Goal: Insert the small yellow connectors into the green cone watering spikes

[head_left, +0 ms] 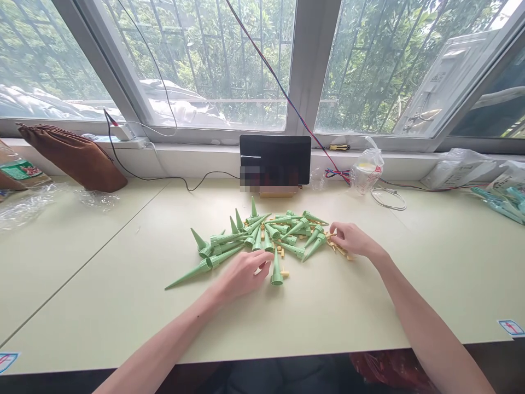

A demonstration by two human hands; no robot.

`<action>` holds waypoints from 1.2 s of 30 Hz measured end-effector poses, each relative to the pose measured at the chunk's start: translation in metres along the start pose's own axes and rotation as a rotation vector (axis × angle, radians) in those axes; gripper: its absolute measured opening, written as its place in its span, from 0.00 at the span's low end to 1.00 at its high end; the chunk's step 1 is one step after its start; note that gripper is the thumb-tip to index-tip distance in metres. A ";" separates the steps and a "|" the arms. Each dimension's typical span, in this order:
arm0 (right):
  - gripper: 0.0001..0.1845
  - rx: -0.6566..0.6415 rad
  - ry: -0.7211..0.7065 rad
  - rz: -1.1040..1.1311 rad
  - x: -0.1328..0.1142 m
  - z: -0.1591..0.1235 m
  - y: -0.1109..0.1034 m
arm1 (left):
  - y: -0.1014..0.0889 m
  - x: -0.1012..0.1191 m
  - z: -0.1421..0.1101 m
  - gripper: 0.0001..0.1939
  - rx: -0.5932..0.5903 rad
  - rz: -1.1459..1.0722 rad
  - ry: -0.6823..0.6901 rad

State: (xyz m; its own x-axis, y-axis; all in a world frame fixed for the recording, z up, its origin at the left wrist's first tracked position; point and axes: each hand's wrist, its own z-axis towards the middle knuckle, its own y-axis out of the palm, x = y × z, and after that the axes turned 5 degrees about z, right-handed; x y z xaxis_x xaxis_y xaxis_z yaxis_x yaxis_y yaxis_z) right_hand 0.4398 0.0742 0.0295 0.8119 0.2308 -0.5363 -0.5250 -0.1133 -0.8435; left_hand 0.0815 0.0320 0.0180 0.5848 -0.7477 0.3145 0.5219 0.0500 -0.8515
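Note:
A heap of green plastic watering spikes (229, 239) lies mid-table, several pointing up and others on their sides. Small yellow valves (340, 250) are scattered among them and at the heap's right end. My left hand (248, 271) is in front of the heap, fingers bent and thumb apart, with nothing visible in it. Just beside its fingertips is a single green spike (276, 272) with a yellow valve sticking out on its right, its wide end towards me. My right hand (350, 238) reaches the heap's right end, with its fingers pinched at a yellow valve; the grip is partly hidden.
Behind the heap a black tablet (274, 160) leans on a small stand. A brown pouch (77, 156), a power strip (118, 142) and cables are at the back left. A cup in a plastic bag (367, 169), a white cable (388, 199) and plastic bags (455, 168) are at the back right.

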 end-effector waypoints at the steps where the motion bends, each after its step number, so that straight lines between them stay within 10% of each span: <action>1: 0.07 0.000 0.001 -0.007 0.000 0.000 0.000 | 0.000 0.000 0.000 0.12 0.001 -0.001 0.002; 36: 0.16 -0.086 -0.065 0.115 -0.009 -0.004 -0.005 | 0.000 0.004 0.000 0.11 -0.067 0.048 -0.019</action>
State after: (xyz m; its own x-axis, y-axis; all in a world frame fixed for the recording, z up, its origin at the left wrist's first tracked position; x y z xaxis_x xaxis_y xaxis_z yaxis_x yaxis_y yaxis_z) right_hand 0.4366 0.0686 0.0387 0.7280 0.2729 -0.6289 -0.5874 -0.2247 -0.7775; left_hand 0.0836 0.0288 0.0195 0.6201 -0.7328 0.2801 0.4509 0.0407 -0.8916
